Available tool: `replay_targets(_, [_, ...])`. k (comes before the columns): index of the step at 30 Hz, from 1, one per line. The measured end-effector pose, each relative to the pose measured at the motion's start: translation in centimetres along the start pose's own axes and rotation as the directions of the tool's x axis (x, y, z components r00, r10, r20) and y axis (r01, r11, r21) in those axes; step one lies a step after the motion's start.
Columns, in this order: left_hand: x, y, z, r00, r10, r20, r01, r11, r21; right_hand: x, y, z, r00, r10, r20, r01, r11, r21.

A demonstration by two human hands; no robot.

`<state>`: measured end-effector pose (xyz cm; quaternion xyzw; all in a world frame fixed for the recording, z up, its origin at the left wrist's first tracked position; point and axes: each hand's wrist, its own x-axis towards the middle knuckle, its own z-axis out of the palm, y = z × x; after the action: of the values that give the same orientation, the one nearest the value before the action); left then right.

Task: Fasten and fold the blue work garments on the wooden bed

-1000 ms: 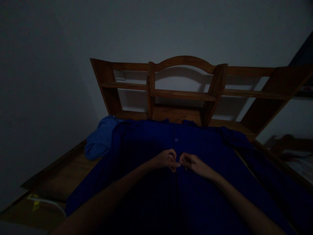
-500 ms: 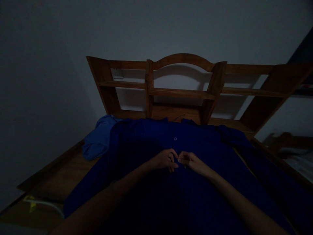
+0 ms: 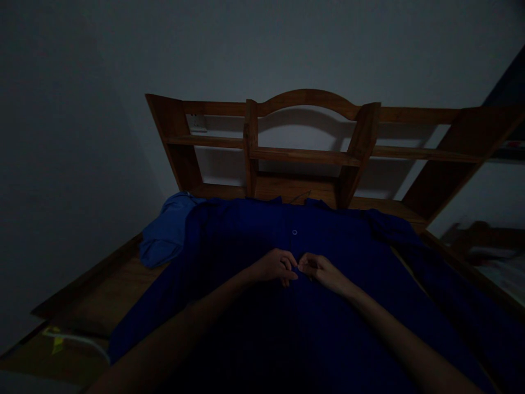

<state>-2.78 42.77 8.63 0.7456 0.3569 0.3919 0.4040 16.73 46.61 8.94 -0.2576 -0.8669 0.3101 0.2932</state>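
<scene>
Shirt [image 3: 229,241]: dark-blue soft cloth, flat, broad

One left hand [image 3: 274,266], one right hand [image 3: 322,270], one shirt [image 3: 353,251], one button [image 3: 294,232].

Dark blue button-up shirt [image 3: 229,257]: spread front-up on the wooden bed [image 3: 123,279], collar toward the headboard [image 3: 303,158], hem toward the camera. Sleeves out to both sides. One small pale button [image 3: 294,232] shows on the centre placket. Just below it, left hand [image 3: 275,265] and right hand [image 3: 322,269] pinch the placket. Fabric mostly flat.
</scene>
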Motion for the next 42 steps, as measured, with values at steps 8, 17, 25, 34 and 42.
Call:
replay_targets(8, [-0.2, 0.1, 0.1, 1.000, 0.009, 0.015, -0.009, 1.000, -0.011, -0.7, -0.8, -0.6, 1.000, -0.028, 0.003, 0.029, 0.988, -0.154])
replay_targets(17, [-0.1, -0.1, 0.3, 1.000, 0.013, 0.008, -0.012, 1.000, -0.014, -1.3, -2.1, -0.6, 0.969, -0.244, 0.041, 0.235, 0.852, -0.468])
replay_targets(25, [-0.3, 0.1, 0.6, 0.998, 0.057, -0.008, -0.057, 0.998, 0.008, -1.3, -1.8, -0.7, 0.968, -0.243, 0.056, 0.243, 0.870, -0.428])
replay_targets(34, [0.1, -0.2, -0.2, 0.999, 0.023, 0.027, -0.021, 0.997, -0.081, -1.2, -1.9, -0.6, 0.980, -0.197, 0.042, 0.198, 0.905, -0.375])
replay_targets(42, [0.2, -0.2, -0.1, 1.000, 0.004, -0.012, -0.005, 0.996, -0.088, -1.2, -1.9, -0.6, 0.983, -0.184, 0.026, 0.181, 0.912, -0.367])
